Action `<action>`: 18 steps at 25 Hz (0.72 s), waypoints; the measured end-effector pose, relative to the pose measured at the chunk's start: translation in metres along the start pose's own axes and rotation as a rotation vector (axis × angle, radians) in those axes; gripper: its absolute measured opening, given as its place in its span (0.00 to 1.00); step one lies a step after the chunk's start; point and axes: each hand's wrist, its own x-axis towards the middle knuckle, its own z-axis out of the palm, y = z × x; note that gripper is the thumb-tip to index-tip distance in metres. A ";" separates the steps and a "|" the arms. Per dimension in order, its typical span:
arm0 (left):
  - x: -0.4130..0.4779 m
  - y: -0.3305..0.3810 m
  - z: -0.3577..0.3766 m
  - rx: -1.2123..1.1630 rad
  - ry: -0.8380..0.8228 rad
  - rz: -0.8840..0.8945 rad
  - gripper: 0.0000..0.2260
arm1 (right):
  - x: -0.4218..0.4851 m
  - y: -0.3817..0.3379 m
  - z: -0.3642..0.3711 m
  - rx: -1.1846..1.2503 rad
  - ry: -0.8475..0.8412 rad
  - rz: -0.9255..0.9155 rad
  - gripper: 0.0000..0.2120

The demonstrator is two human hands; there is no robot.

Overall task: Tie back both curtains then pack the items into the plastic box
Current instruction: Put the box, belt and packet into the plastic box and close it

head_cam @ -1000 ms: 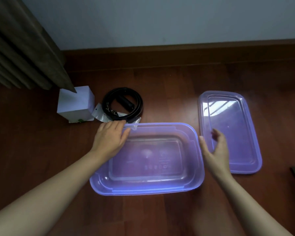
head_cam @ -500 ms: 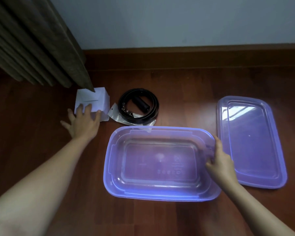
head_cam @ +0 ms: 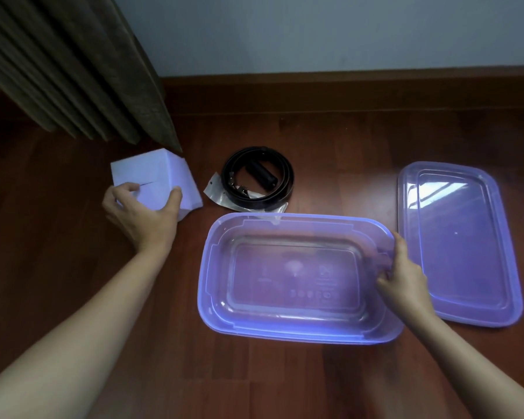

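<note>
While in left hand [head_cam: 142, 216], white carton [head_cam: 161, 173].

**A room in a home, seen at floor level**

A domestic room is indicated (which room of the house cannot be told). A floor [head_cam: 345, 140] of dark reddish wooden boards is seen, closed off at the far side by a wooden skirting board [head_cam: 345, 92]. Above that, a plain pale wall [head_cam: 315, 31] is shown. At the upper left a heavy, pleated brown curtain [head_cam: 73, 65] is hung down to the boards. Ordinary household things are laid out directly on the floor. These are a translucent purple plastic box [head_cam: 206, 282], its lid [head_cam: 466, 252] set flat beside it, a coiled black belt [head_cam: 288, 182] on a clear packet, and a small white carton [head_cam: 158, 173].
</note>
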 end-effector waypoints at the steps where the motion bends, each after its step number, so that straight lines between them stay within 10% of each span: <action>1: -0.009 0.005 -0.009 -0.102 0.003 0.121 0.28 | 0.000 0.000 0.000 -0.001 0.002 0.000 0.38; 6: -0.042 0.055 -0.038 -0.788 -0.544 0.395 0.21 | -0.001 0.000 0.000 0.006 -0.004 -0.007 0.37; 9: -0.063 0.077 -0.036 -1.125 -1.000 -0.252 0.23 | -0.001 0.000 0.000 0.016 -0.007 -0.012 0.37; 13: -0.102 0.066 -0.021 -0.893 -1.261 -0.989 0.19 | -0.003 -0.002 -0.003 0.035 -0.015 -0.006 0.36; 18: -0.111 0.052 -0.001 -0.316 -1.400 -1.046 0.20 | -0.003 0.000 -0.002 0.049 -0.021 -0.001 0.36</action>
